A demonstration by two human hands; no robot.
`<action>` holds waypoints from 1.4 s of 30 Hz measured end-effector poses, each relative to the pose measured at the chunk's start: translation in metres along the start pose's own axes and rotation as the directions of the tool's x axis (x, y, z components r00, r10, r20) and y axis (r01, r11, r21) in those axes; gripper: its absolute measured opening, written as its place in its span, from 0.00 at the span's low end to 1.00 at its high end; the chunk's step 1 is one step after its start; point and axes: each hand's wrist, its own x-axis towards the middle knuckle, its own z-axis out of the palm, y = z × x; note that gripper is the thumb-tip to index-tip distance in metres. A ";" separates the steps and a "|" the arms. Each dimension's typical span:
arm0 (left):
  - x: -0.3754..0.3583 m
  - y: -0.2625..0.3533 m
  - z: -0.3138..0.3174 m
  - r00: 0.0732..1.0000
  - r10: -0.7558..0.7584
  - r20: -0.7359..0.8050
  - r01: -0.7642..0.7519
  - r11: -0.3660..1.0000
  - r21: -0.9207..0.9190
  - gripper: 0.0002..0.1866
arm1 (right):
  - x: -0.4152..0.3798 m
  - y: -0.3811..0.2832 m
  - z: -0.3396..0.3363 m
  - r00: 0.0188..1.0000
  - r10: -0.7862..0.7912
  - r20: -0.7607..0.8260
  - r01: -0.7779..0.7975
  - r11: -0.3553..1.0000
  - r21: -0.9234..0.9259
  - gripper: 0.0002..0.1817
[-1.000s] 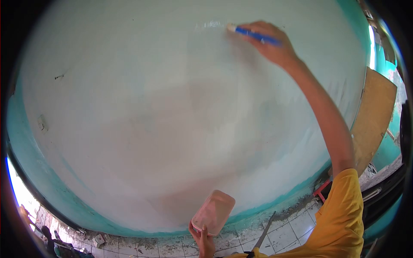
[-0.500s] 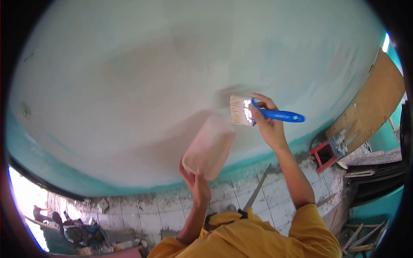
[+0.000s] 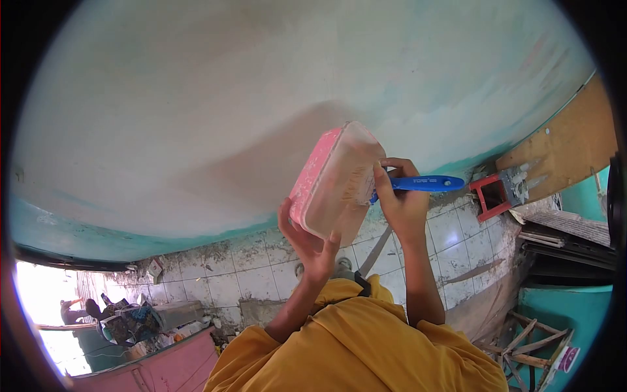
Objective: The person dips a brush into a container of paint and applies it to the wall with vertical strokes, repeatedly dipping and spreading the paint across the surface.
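Note:
My left hand (image 3: pixel 309 245) is closed around the lower end of a pink plastic tub (image 3: pixel 319 171), held tilted in front of the wall. Whitish residue coats the tub's inside and speckles its outer side. My right hand (image 3: pixel 401 193) grips a paintbrush (image 3: pixel 428 183) with a blue handle. The brush's pale bristles are down inside the tub, against its inner surface. Behind both hands rises a wall (image 3: pixel 215 98) with patchy whitish paint over turquoise, and the tub casts a shadow on it.
White floor tiles (image 3: pixel 251 258) with dirt lie below. To the right are a red and grey stand (image 3: pixel 491 196), a brown board (image 3: pixel 565 140) and a wooden frame (image 3: pixel 532 343). A cluttered pile (image 3: pixel 130 323) sits at lower left, near a pink surface (image 3: pixel 173 366).
The brush has moved from beside the wall down into the tub. My left hand has raised the tub rightward and turned its open side toward me. The view has shifted slightly.

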 end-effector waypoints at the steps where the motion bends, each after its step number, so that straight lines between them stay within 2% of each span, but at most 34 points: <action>1: -0.002 -0.001 0.001 1.000 0.021 0.002 -0.021 1.000 0.007 0.60 | 0.001 0.002 0.000 1.000 -0.023 0.010 0.025 0.992 -0.124 0.14; 2: -0.003 -0.002 0.004 0.999 0.042 0.003 -0.042 0.999 0.015 0.60 | 0.002 0.007 -0.002 1.000 -0.019 0.009 0.020 0.992 -0.123 0.14; 4: -0.003 -0.007 0.002 0.998 0.062 0.005 -0.062 0.997 0.051 0.61 | 0.003 0.019 -0.002 0.995 -0.100 -0.019 0.091 0.956 -0.278 0.17; 7: -0.006 -0.012 0.003 0.997 0.071 0.006 -0.071 0.995 0.076 0.61 | 0.004 0.024 -0.003 0.990 -0.138 -0.013 0.126 0.932 -0.341 0.17; 17: -0.007 -0.017 0.002 0.998 0.057 -0.011 -0.056 0.997 0.046 0.61 | 0.008 0.027 -0.009 0.988 -0.111 0.106 0.139 0.940 -0.310 0.13; 19: -0.005 -0.018 0.001 0.999 0.049 -0.023 -0.048 0.998 0.047 0.60 | 0.008 0.031 -0.009 1.000 -0.017 0.003 0.017 0.997 -0.073 0.10; 20: -0.007 -0.018 0.003 0.999 0.040 -0.035 -0.038 0.998 0.049 0.60 | 0.008 0.030 -0.013 1.000 -0.020 0.003 0.021 0.997 -0.068 0.10; 22: -0.008 -0.019 0.001 0.999 0.034 -0.040 -0.032 0.997 0.066 0.60 | 0.007 0.027 -0.018 0.998 0.057 -0.038 -0.054 0.996 0.069 0.08; 24: -0.006 -0.017 0.002 0.999 0.036 -0.033 -0.033 0.996 0.082 0.59 | 0.006 0.033 -0.022 0.996 0.061 -0.069 -0.055 0.995 0.083 0.08; 27: -0.002 -0.014 0.001 0.999 -0.003 -0.052 0.003 1.000 0.014 0.57 | 0.002 0.045 -0.022 0.986 0.041 -0.162 -0.026 0.995 0.096 0.08; 29: -0.002 -0.022 -0.007 0.993 -0.086 -0.082 0.080 0.995 -0.065 0.57 | 0.003 0.054 -0.023 0.974 -0.004 -0.226 0.026 0.995 0.094 0.08; 30: 0.000 -0.021 -0.009 0.996 -0.063 -0.068 0.057 0.995 -0.084 0.57 | 0.004 0.058 -0.021 0.962 0.052 -0.269 -0.005 0.985 0.175 0.09; 31: 0.001 -0.019 -0.012 0.992 -0.108 -0.071 0.098 0.986 -0.132 0.57 | 0.007 0.055 -0.019 0.947 0.110 -0.303 -0.029 0.965 0.260 0.10; 32: 0.002 -0.018 -0.014 0.986 -0.153 -0.070 0.138 0.974 -0.178 0.57 | 0.010 0.049 -0.023 0.923 0.248 -0.295 -0.158 0.941 0.299 0.12; 33: 0.004 -0.018 -0.016 0.991 -0.126 -0.055 0.113 0.975 -0.192 0.57 | 0.022 0.038 -0.025 0.927 0.219 -0.306 -0.123 0.945 0.303 0.12; 35: 0.007 -0.017 -0.021 0.978 -0.200 -0.066 0.179 0.954 -0.239 0.57 | 0.042 0.014 -0.027 0.927 0.269 -0.262 -0.149 0.904 0.400 0.15; 36: 0.010 -0.016 -0.025 0.983 -0.177 -0.050 0.159 0.955 -0.251 0.57 | 0.059 -0.007 -0.027 0.948 0.206 -0.241 -0.101 0.917 0.386 0.20; 38: 0.015 -0.017 -0.031 0.977 -0.209 -0.050 0.193 0.955 -0.225 0.56 | 0.095 -0.056 -0.024 0.974 -0.131 -0.188 0.187 0.926 0.328 0.25; 39: 0.018 -0.015 -0.034 0.981 -0.193 -0.035 0.179 0.955 -0.234 0.56 | 0.117 -0.078 -0.029 0.953 -0.272 -0.135 0.299 0.919 0.258 0.28; 40: 0.022 -0.013 -0.036 0.978 -0.206 -0.033 0.192 0.949 -0.249 0.56 | 0.137 -0.107 -0.025 0.913 -0.383 -0.139 0.404 0.895 0.190 0.25; 41: 0.024 -0.009 -0.037 0.976 -0.217 -0.030 0.202 0.944 -0.260 0.56 | 0.162 -0.132 -0.031 0.744 -0.654 -0.135 0.646 0.757 -0.100 0.23; 42: 0.027 -0.008 -0.040 0.979 -0.201 -0.018 0.189 0.945 -0.266 0.56 | 0.186 -0.155 -0.034 0.520 -0.853 -0.044 0.783 0.497 -0.374 0.21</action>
